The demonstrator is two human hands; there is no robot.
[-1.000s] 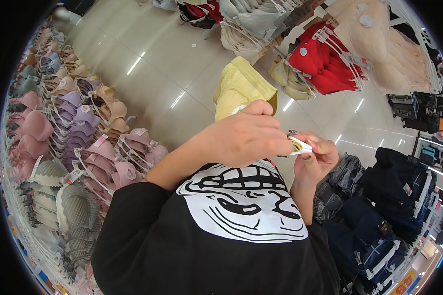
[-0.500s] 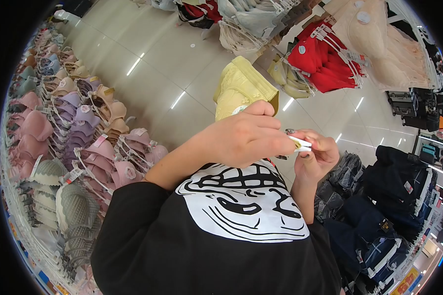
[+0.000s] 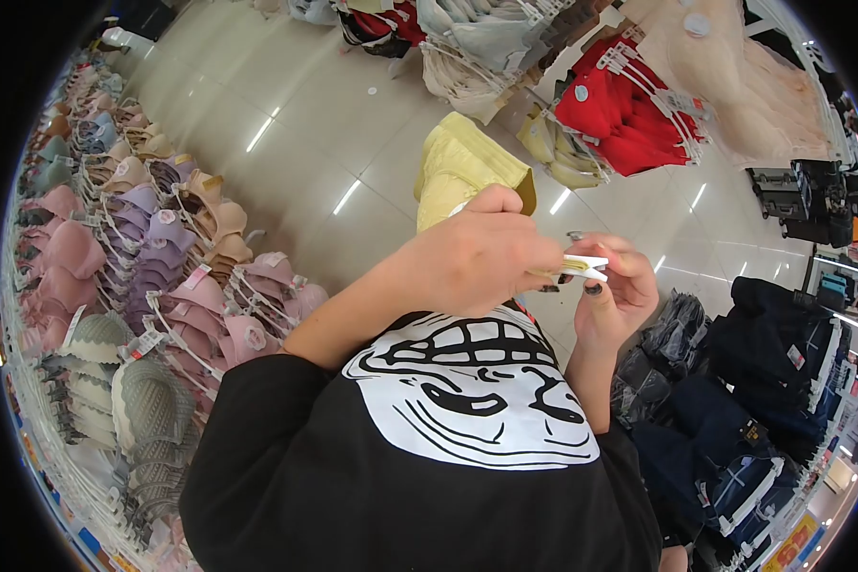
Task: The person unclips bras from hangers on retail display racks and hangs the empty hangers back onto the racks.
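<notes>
My left hand is closed, back of the hand toward me, gripping a yellow undergarment with a stitched band along its edge. The garment sticks out beyond the knuckles, and a white round sticker on it is partly covered. A narrow yellow edge of fabric lies in the jaws of a white hanger clip, just past my left fingertips. My right hand is at the clip, thumb below and index finger above, dark polish on the nails. The rest of the hanger is hidden behind my hands.
Rows of hanging bras in pink, purple and beige line the left. Red garments and pale garments hang at the upper right. Dark navy clothes on white hangers stand close at the right. Shiny tiles form the floor.
The white clip has tilted and risen slightly, with more of its jaws and the yellow edge showing. My right index finger has lifted a little; the left hand has shifted only slightly.
</notes>
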